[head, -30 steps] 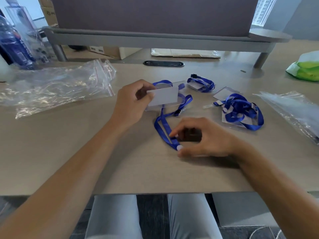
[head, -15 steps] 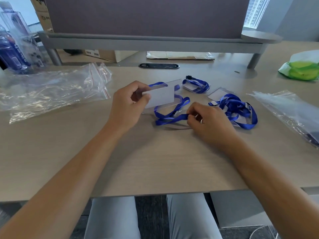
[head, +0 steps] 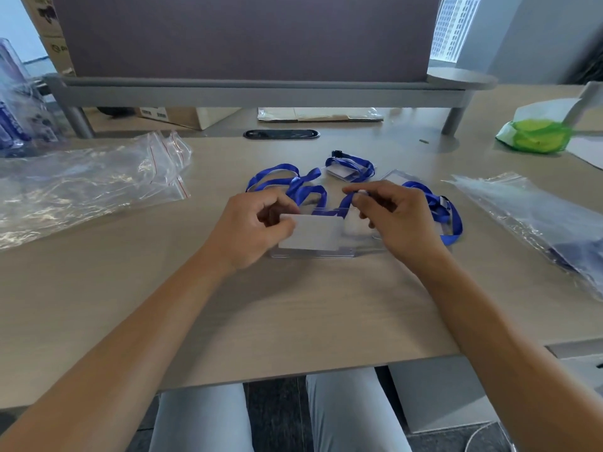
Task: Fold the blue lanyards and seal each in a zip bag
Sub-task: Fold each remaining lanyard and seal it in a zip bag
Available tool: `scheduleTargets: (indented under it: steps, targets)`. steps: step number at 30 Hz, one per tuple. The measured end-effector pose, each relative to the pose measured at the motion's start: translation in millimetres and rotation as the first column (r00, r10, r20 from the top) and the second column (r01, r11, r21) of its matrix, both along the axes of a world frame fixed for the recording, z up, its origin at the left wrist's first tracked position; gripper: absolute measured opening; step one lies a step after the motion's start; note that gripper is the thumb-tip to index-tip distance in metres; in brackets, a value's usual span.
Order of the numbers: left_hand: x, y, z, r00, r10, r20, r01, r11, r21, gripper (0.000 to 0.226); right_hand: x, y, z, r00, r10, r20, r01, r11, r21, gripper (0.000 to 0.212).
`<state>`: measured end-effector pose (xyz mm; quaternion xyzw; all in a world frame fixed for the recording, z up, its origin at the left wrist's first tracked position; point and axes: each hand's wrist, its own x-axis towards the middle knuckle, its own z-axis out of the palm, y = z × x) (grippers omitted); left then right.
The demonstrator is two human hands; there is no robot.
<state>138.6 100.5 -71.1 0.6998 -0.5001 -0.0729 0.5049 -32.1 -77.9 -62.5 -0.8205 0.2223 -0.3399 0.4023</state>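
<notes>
A: Where is the lanyard being worked on?

B: Mid-surface (head: 293, 305). The left hand (head: 251, 230) pinches the left edge of the white card (head: 313, 234) in its clear badge holder (head: 346, 253). The blue lanyard (head: 293, 185) loops on the surface just behind.

A: And the right hand (head: 396, 220)?

B: Its fingers (head: 355, 190) are curled, pinching the strap end above the holder's right side.

A: Other lanyards?

B: A folded lanyard (head: 352, 166) lies further back; a tangled lanyard (head: 450, 216) sits behind the right hand.

A: Bags?

B: Clear zip bags (head: 91, 177) lie far left, and another bag pile (head: 535, 216) far right, both well apart from the hands
</notes>
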Motion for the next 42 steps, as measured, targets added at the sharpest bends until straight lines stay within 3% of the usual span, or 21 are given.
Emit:
scheduleTargets:
  steps: [6, 11, 15, 19, 26, 42]
  targets:
    - [-4, -3, -1, 0.991, 0.054, 0.123, -0.053, 0.998, -0.015, 0.012, 4, 4, -6, 0.999, 0.048, -0.024, -0.052, 0.972, -0.23, 0.025]
    - [-9, -7, -4, 0.983, 0.054, 0.176, -0.047, 0.998, -0.044, 0.014, 9, 8, -14, 0.993, 0.088, -0.078, -0.115, 0.86, -0.498, 0.034]
    - [-9, -8, -4, 0.976, 0.057, 0.212, -0.041, 0.996, -0.079, 0.012, 11, 13, -15, 0.988, 0.121, -0.099, -0.155, 0.815, -0.558, 0.042]
    - [-7, -8, -3, 0.966, 0.061, 0.253, -0.039, 0.995, -0.091, 0.011, 12, 12, -14, 0.987, 0.155, -0.036, -0.151, 0.839, -0.523, 0.032]
    - [-11, -9, -4, 0.976, 0.031, 0.217, -0.011, 0.996, -0.092, 0.021, 4, 11, -7, 0.988, 0.152, 0.031, -0.14, 0.961, -0.239, 0.013]
    - [-19, -18, -10, 0.927, 0.002, 0.375, 0.028, 0.997, -0.074, 0.019, 4, 8, -9, 0.98, 0.193, 0.056, -0.183, 0.973, -0.142, 0.014]
